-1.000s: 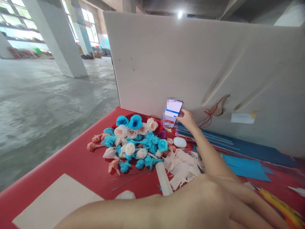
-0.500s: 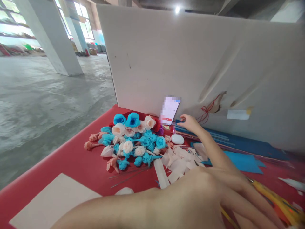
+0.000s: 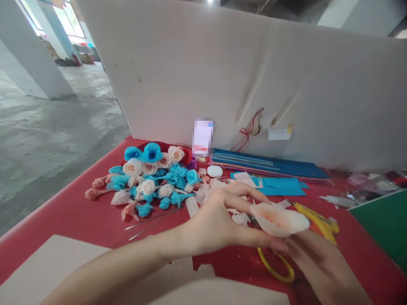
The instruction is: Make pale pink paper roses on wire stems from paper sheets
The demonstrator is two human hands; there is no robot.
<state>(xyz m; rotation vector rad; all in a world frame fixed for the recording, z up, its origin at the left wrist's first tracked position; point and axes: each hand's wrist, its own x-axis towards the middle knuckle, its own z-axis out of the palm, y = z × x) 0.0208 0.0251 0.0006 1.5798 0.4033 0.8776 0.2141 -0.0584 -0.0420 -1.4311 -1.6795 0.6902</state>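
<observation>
A pale, cream-white paper flower (image 3: 282, 220) with a faint orange middle is held up at the right of centre. My left hand (image 3: 216, 216) reaches across from the lower left, its forefinger and thumb closed about the flower's left side. Close under the bloom, my right hand (image 3: 318, 254) comes in from the lower right and grips it low down; its fingertips are partly hidden. Below both hands, a pair of scissors shows a yellow loop handle (image 3: 280, 273). Pale paper scraps (image 3: 240, 218) lie behind my left fingers.
Blue, white and pink paper flowers (image 3: 165, 178) are heaped at the left. A yellow tool (image 3: 318, 220), blue paper (image 3: 280, 186) and a white oval object (image 3: 215, 171) lie rightward. A phone (image 3: 202, 137) leans on the white panel (image 3: 178, 76). Pale sheets (image 3: 54, 262) cover the red table's front.
My right hand has come back from near the phone to the flower. My left hand has turned, and the flower now shows between the hands. The view has swung right.
</observation>
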